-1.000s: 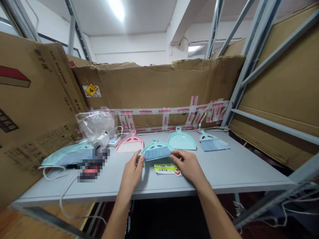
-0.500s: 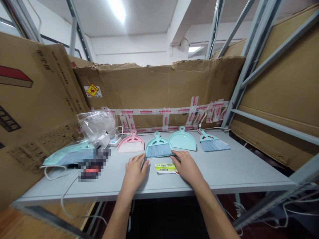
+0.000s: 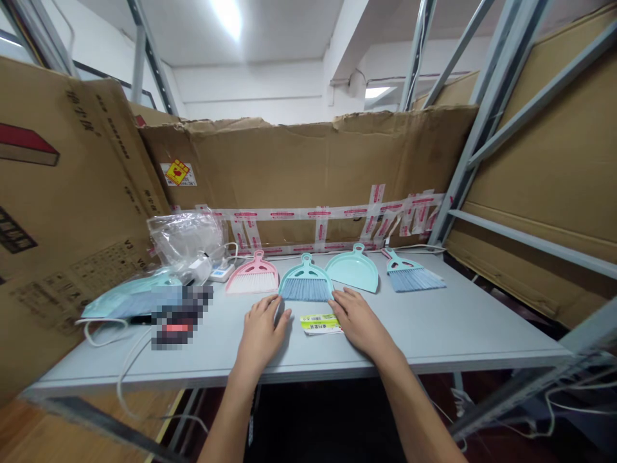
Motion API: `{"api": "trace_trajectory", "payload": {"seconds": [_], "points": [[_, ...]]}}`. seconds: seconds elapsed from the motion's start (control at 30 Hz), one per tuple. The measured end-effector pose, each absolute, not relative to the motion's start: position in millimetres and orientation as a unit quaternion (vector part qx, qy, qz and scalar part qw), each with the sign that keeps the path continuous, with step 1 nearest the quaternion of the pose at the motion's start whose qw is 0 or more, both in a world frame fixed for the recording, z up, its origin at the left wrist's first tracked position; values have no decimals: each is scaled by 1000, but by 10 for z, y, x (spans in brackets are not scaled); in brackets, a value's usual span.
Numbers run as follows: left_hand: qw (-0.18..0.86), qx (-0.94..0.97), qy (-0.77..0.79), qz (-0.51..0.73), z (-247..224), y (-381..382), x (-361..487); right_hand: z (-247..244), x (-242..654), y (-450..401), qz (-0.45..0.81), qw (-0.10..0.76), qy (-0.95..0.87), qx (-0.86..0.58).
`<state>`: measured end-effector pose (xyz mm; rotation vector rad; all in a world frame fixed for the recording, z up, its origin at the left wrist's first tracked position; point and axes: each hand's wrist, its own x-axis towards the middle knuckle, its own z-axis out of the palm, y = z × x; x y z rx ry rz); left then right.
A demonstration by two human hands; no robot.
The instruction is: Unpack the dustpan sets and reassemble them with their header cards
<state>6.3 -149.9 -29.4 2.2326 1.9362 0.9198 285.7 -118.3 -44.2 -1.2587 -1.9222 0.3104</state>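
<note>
Middle brush: we see it [image 3: 306, 288] at the centre of the frame, flat on the desk [image 3: 457, 328], handle pointing away from us; a teal rim beside the bristles suggests it sits in a pan of its own.
Row: the pink set [image 3: 252, 281] lies just left of it, the teal pan [image 3: 354, 273] just right, and another brush [image 3: 415, 280] right of centre – handles all towards the far edge, probably so that each piece shows whole.
Corners: we have a hand at each lower corner of the middle brush, which seems meant to keep it straight from both sides.
Left hand: ours [image 3: 263, 331] lies palm down, fingers loosely bent, thumb spread; fingertips are at the near-left corner, clasping nothing.
Right hand: ours [image 3: 357, 321] mirrors it, fingers angled inward to the near-right corner – relaxed, not closed around anything; whether it presses, we cannot tell.
Label: the yellow-green label [image 3: 318, 323] lies between our hands, below the bristles, its right end partly hidden by the right hand.
</note>
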Motion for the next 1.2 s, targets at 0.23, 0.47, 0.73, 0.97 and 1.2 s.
{"api": "trace_trajectory", "payload": {"seconds": [0.23, 0.47, 0.73, 0.97, 1.2], "points": [[31, 730, 615, 295, -310, -1494, 51, -291, 3206, -1140, 57, 344, -761, -547], [25, 734, 624, 268, -264, -1525, 80, -152, 3763, -964, 75, 146, -772, -614], [-9, 748, 625, 223, -233, -1573, 134, -220, 4017, -897, 61, 160, -766, -619], [-35, 743, 641, 187, -177, -1569, 219, -329, 4089, -917, 18, 189, -703, -686], [-35, 771, 626, 113, -5, -1549, 278, -412, 4239, -842, 3, 250, -708, -660]]}}
